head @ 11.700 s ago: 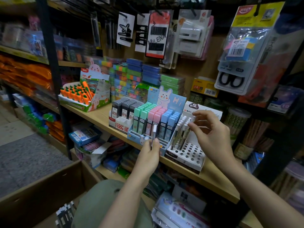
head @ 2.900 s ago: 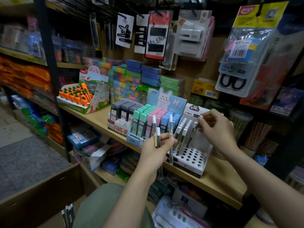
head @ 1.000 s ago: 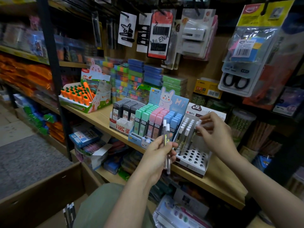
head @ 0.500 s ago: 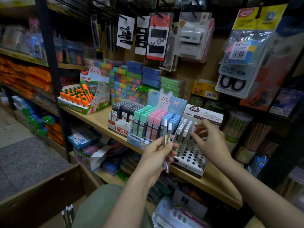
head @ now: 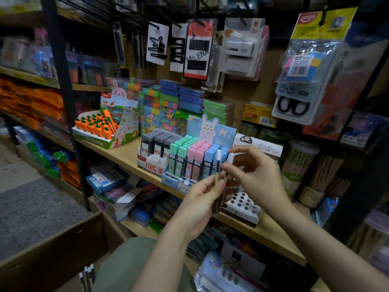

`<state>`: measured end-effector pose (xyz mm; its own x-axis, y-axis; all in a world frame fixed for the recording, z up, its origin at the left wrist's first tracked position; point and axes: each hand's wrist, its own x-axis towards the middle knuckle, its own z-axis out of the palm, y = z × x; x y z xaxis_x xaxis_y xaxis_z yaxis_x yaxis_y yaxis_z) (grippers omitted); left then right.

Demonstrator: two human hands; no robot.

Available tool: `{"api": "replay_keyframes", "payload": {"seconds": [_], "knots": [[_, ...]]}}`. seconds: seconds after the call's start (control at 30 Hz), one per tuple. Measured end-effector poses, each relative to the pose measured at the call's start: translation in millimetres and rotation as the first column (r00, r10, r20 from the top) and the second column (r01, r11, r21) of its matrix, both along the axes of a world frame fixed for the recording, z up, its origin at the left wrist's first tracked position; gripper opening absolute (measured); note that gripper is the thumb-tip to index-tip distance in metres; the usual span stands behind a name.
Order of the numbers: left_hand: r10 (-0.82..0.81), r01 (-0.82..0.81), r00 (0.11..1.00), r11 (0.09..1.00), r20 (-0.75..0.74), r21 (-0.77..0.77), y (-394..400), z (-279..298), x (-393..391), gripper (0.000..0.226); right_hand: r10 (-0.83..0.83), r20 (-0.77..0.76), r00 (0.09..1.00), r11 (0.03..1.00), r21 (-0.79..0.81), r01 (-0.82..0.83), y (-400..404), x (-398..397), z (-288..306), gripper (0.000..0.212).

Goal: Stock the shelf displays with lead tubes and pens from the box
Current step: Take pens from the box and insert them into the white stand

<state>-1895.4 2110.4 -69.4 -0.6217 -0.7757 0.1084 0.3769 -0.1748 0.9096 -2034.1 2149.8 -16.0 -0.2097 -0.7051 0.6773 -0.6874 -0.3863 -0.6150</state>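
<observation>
My left hand [head: 200, 199] is shut on a couple of slim white-capped pens [head: 218, 163], held upright in front of the shelf. My right hand [head: 255, 175] meets it from the right and pinches one white-capped pen [head: 231, 158] near its top. Right behind the hands stands the white display with round holes [head: 242, 205]; my hands hide its back rows. To its left are the pastel lead tube display with a rabbit card [head: 189, 159] and the black lead tube display [head: 156, 144]. The cardboard box [head: 54, 245] sits at lower left with more pens [head: 86, 277] in it.
The wooden shelf [head: 271, 234] runs to the right. An orange carrot-pen display [head: 101, 127] stands at the left, a black shelf post [head: 69, 114] beside it. Stacked colourful boxes [head: 168, 106] and hanging packs, including scissors [head: 294, 104], fill the back. Jars [head: 299, 163] stand at the right.
My right hand has come back from the holed display to my left hand and now pinches one of the pens there. My left hand has stayed roughly in place.
</observation>
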Motion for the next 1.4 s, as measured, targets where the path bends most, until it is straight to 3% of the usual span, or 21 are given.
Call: {"api": "replay_keyframes", "payload": {"seconds": [0.13, 0.2, 0.47, 0.6, 0.87, 1.4], "knots": [[0.240, -0.225, 0.962, 0.966, 0.127, -0.125, -8.0, -6.0, 1.6, 0.024, -0.039, 0.014, 0.999, 0.987, -0.155, 0.041, 7.6, -20.8, 9.6, 0.029], [0.279, -0.257, 0.948, 0.955, 0.156, -0.145, -10.6, -9.1, 1.8, 0.024, -0.091, -0.020, 0.996, 0.981, -0.176, 0.086, 10.6, -33.1, 10.6, 0.029], [0.319, -0.271, 0.903, 0.943, 0.287, -0.192, -14.2, -15.1, 0.2, 0.029, -0.135, -0.010, 0.991, 0.973, -0.190, 0.131, -1.3, -47.0, -13.5, 0.028], [0.343, -0.295, 0.898, 0.934, 0.276, -0.202, -16.3, -15.0, 2.2, 0.016, -0.144, 0.007, 0.990, 0.974, -0.173, 0.143, -10.8, -49.8, -24.4, 0.027], [0.293, -0.270, 0.934, 0.953, 0.204, -0.135, -13.3, -14.3, 4.2, 0.017, -0.151, -0.060, 0.987, 0.983, -0.118, 0.143, -14.4, -53.3, -35.5, 0.023], [0.235, -0.192, 0.953, 0.957, 0.192, -0.215, -4.1, -10.8, 1.0, 0.024, -0.169, -0.058, 0.984, 0.985, -0.045, 0.166, -16.0, -43.9, -38.9, 0.019]]}}
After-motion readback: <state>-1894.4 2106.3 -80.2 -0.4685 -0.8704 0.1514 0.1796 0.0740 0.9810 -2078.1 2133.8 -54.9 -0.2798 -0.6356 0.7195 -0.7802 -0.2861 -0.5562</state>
